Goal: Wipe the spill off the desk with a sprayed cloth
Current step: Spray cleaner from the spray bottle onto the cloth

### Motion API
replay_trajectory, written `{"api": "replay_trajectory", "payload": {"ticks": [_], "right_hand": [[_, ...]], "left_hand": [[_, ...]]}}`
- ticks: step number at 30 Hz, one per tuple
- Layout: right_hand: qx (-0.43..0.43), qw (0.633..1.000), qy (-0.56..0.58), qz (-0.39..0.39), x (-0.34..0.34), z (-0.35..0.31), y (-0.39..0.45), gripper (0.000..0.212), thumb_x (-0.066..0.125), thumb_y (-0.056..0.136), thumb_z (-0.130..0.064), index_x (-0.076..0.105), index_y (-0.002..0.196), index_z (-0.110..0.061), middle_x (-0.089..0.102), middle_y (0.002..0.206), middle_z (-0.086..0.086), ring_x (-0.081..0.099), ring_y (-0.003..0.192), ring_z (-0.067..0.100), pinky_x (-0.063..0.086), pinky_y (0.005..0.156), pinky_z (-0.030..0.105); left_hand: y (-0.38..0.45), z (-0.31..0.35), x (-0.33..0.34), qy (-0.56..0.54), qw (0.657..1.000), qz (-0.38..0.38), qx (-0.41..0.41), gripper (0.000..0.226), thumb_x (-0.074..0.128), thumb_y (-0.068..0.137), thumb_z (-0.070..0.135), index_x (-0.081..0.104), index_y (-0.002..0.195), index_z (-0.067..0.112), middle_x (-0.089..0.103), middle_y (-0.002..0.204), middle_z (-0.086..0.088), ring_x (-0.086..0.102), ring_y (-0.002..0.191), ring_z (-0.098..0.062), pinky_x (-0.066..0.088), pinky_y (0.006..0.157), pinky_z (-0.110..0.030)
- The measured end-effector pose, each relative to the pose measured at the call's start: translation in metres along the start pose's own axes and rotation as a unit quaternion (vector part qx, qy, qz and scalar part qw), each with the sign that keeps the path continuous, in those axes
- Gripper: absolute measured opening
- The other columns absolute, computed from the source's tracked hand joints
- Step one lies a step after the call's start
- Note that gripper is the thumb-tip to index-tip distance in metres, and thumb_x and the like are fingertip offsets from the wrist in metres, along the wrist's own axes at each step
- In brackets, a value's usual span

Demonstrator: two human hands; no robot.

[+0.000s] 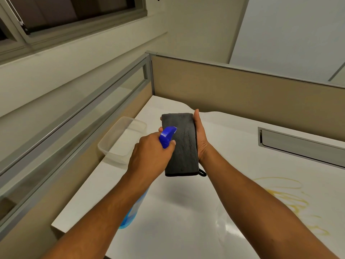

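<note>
My right hand [201, 139] holds a folded dark grey cloth [182, 146] up above the white desk [186, 212], flat face towards me. My left hand [149, 156] grips a spray bottle [167, 136] by its neck; the blue nozzle points at the cloth from very close. The bottle's clear body with blue liquid shows below my left forearm. A yellow spill [287, 200] is smeared on the desk at the right, under and beyond my right forearm.
A clear plastic tub [121, 141] stands on the desk at the left by the glass partition. A beige divider panel [242, 94] closes the back. A metal cable tray [298, 146] is set into the desk at the right.
</note>
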State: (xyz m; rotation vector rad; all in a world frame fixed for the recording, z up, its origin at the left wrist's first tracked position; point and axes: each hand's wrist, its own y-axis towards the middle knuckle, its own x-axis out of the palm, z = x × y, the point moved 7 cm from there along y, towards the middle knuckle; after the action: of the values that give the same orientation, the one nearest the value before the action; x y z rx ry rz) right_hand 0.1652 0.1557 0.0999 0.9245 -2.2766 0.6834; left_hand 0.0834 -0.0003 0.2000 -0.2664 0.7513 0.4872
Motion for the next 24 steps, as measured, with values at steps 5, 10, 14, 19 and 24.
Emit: {"api": "replay_trajectory", "payload": {"ticks": [5,10,14,19,24], "right_hand": [[0.003,1.0,-0.01,0.012,-0.003,0.003,0.0,0.126,0.076,0.051,-0.087,0.06,0.146,-0.005,0.049,0.159,0.025,0.046,0.147,0.043,0.026,0.129,0.06],[-0.012,1.0,-0.016,0.016,-0.002,-0.002,-0.004,0.104,0.081,0.051,-0.084,0.077,0.121,-0.008,0.064,0.141,0.023,0.058,0.136,0.04,0.034,0.126,0.058],[-0.016,1.0,-0.006,-0.006,0.006,-0.007,-0.007,0.127,0.084,0.044,-0.087,0.068,0.139,-0.005,0.062,0.148,0.022,0.059,0.138,0.04,0.04,0.123,0.056],[-0.031,0.997,0.029,-0.062,0.016,-0.016,-0.011,0.107,0.072,0.065,-0.088,0.072,0.135,-0.006,0.071,0.138,0.015,0.072,0.121,0.034,0.058,0.104,0.054],[-0.025,0.993,0.075,-0.09,0.015,-0.018,-0.008,0.111,0.05,0.074,-0.093,0.064,0.144,-0.008,0.07,0.137,0.018,0.071,0.119,0.037,0.054,0.105,0.058]], "left_hand": [[-0.006,0.018,0.008,0.022,0.999,-0.023,0.026,0.035,0.067,0.102,0.05,0.052,0.121,0.024,0.061,0.102,0.0,0.064,0.082,-0.017,0.048,0.071,-0.022],[-0.002,0.03,0.013,0.054,0.998,-0.024,0.037,0.047,0.064,0.105,0.048,0.06,0.136,0.013,0.067,0.11,-0.008,0.073,0.099,-0.024,0.056,0.09,-0.032],[-0.004,0.03,0.013,0.052,0.997,-0.022,0.045,0.049,0.063,0.104,0.05,0.061,0.136,0.013,0.07,0.111,-0.008,0.067,0.093,-0.019,0.052,0.085,-0.028],[-0.012,0.009,0.008,0.033,0.999,-0.023,0.029,0.044,0.065,0.103,0.05,0.063,0.131,0.016,0.065,0.1,0.0,0.067,0.085,-0.018,0.047,0.073,-0.023],[-0.015,-0.01,0.005,0.036,0.999,-0.021,-0.001,0.03,0.066,0.105,0.044,0.059,0.118,0.018,0.063,0.095,-0.001,0.062,0.076,-0.017,0.042,0.062,-0.018]]}}
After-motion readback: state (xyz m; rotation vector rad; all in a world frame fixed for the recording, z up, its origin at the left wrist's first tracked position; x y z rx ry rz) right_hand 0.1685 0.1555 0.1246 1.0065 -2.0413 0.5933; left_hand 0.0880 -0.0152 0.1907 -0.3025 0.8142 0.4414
